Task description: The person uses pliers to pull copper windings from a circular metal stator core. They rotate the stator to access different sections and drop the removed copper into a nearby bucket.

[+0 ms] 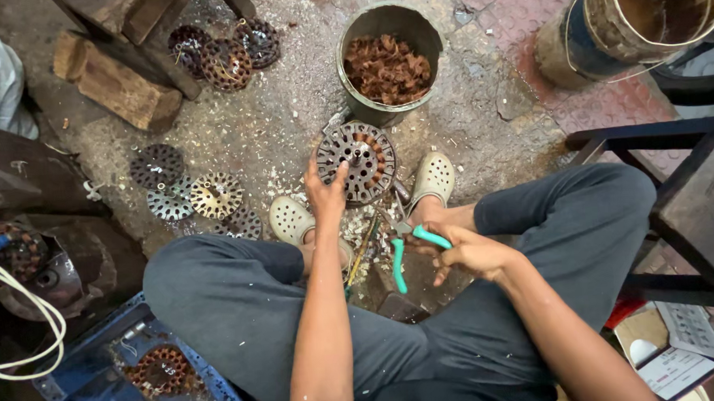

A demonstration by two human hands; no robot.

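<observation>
A round metal motor stator (357, 159) with copper windings stands on edge on the floor between my feet. My left hand (326, 195) grips its lower left rim and holds it upright. My right hand (463, 252) is closed on a pair of pliers with green handles (406, 250), whose jaws point toward the stator's lower right side. A screwdriver-like tool (360, 256) lies on the floor between my legs.
A metal bucket (387, 59) of copper wire scraps stands just behind the stator. Several stators lie at left (184, 191) and at the back (224, 56) by wooden blocks (120, 86). A large drum (635, 21) and a dark stool (673, 197) are at right.
</observation>
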